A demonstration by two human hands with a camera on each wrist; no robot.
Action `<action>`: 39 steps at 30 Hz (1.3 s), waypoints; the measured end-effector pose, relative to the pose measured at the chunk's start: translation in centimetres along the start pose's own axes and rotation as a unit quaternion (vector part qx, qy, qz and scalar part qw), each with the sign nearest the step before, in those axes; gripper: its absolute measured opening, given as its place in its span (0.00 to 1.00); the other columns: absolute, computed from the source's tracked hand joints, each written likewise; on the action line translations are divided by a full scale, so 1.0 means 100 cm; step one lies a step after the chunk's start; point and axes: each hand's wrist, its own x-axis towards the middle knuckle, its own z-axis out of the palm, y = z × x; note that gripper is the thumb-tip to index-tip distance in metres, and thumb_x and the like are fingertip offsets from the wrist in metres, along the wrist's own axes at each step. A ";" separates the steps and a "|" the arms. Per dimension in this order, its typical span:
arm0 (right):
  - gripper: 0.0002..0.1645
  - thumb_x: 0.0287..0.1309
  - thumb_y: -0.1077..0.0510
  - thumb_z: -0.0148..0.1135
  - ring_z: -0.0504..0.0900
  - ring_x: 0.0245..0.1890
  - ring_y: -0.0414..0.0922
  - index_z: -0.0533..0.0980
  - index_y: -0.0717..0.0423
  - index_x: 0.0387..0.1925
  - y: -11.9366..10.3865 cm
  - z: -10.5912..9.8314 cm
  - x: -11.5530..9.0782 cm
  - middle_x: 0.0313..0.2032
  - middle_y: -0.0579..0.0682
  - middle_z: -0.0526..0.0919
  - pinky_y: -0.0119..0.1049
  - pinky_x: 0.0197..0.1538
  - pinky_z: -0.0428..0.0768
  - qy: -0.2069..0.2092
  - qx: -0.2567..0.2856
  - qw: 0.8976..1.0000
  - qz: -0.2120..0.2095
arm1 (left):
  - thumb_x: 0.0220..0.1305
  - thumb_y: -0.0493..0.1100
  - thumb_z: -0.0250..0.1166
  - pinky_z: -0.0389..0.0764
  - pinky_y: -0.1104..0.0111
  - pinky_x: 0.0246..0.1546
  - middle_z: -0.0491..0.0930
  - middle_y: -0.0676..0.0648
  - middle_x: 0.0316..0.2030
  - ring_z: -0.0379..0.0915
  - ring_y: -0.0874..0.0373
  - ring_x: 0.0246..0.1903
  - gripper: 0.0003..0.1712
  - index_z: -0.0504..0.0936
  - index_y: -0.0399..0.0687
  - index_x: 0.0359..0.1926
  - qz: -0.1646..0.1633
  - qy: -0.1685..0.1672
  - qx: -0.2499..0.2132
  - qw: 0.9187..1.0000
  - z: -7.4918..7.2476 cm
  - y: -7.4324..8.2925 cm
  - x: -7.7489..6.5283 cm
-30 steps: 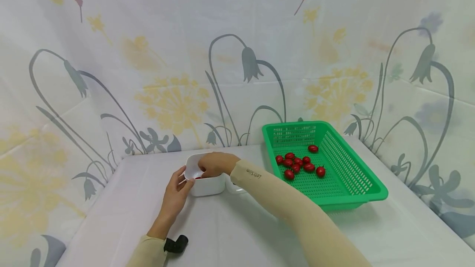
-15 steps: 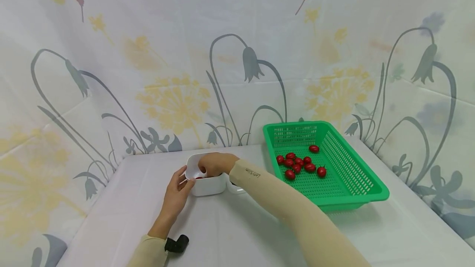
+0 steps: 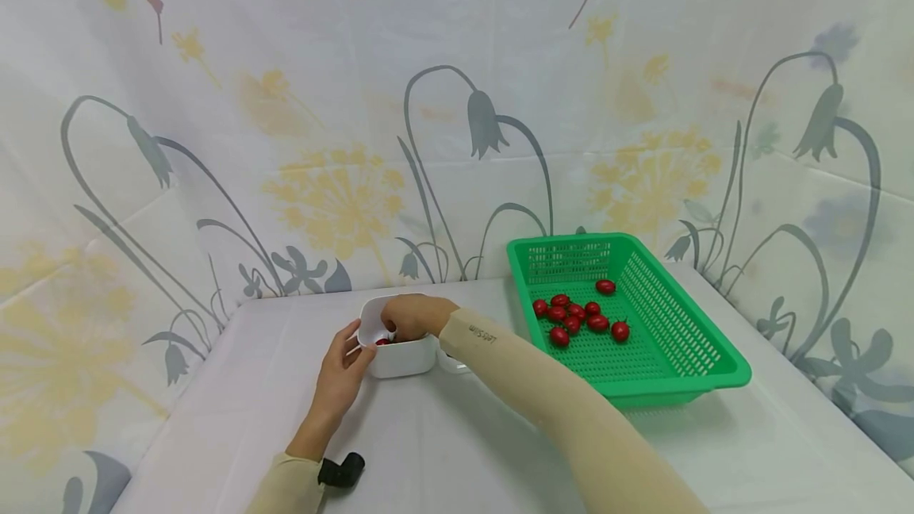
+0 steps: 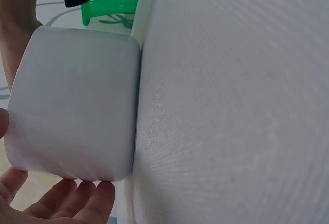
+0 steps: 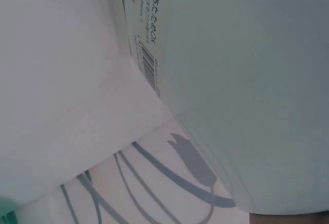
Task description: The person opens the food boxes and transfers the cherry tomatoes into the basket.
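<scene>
A white box with an open top stands on the table. At its left corner my left hand grips it, thumb near the rim and fingers along the side; in the left wrist view the fingertips touch the wall. My right hand reaches over the rim with its fingers down inside. Those fingertips are hidden, so whether they hold something cannot be told. Beside them a bit of a red cherry tomato shows in the box. In the right wrist view the pale box wall bears a printed label.
To the right stands a green perforated basket with several cherry tomatoes on its floor. A white rim of another container shows partly behind the right sleeve. A flowered cloth hangs behind the table.
The right hand stays inside the box with only slight finger motion, and a little more red shows beside it. The left hand keeps its place on the box.
</scene>
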 end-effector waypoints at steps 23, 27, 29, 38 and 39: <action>0.02 0.57 0.55 0.65 0.74 0.28 0.37 0.81 0.49 0.31 0.009 0.005 0.000 0.26 0.38 0.78 0.29 0.29 0.71 0.017 0.016 0.999 -0.030 | 0.70 0.43 0.58 0.67 0.51 0.60 0.64 0.31 0.64 0.65 0.39 0.62 0.34 0.56 0.44 0.72 0.013 -0.014 -0.002 1.000 0.006 -0.001 0.003; 0.02 0.56 0.58 0.66 0.75 0.29 0.38 0.80 0.50 0.33 0.008 0.000 -0.002 0.27 0.40 0.78 0.29 0.31 0.73 0.019 0.047 0.998 -0.026 | 0.70 0.44 0.58 0.67 0.51 0.60 0.64 0.31 0.64 0.65 0.39 0.62 0.35 0.55 0.44 0.72 0.012 -0.015 0.001 1.000 0.005 0.000 0.001; 0.04 0.55 0.60 0.67 0.75 0.30 0.38 0.79 0.50 0.33 0.006 -0.005 -0.004 0.28 0.40 0.79 0.28 0.32 0.74 0.021 0.066 0.997 -0.027 | 0.70 0.44 0.58 0.68 0.52 0.59 0.64 0.32 0.64 0.66 0.40 0.61 0.34 0.56 0.45 0.72 0.009 -0.011 0.004 1.000 0.004 0.000 0.001; 0.09 0.57 0.60 0.66 0.75 0.34 0.39 0.78 0.53 0.40 0.004 -0.043 -0.026 0.33 0.42 0.78 0.28 0.37 0.75 0.049 0.061 0.995 -0.061 | 0.69 0.43 0.58 0.70 0.51 0.58 0.66 0.32 0.62 0.67 0.40 0.60 0.33 0.58 0.45 0.71 0.004 -0.002 0.018 1.000 0.000 -0.003 0.000; 0.08 0.58 0.60 0.65 0.75 0.34 0.39 0.78 0.53 0.40 0.005 -0.047 -0.030 0.34 0.42 0.78 0.28 0.37 0.75 0.054 0.059 0.995 -0.065 | 0.69 0.43 0.58 0.69 0.51 0.58 0.66 0.32 0.62 0.67 0.40 0.60 0.33 0.58 0.45 0.71 0.003 -0.003 0.017 1.000 -0.001 -0.003 0.001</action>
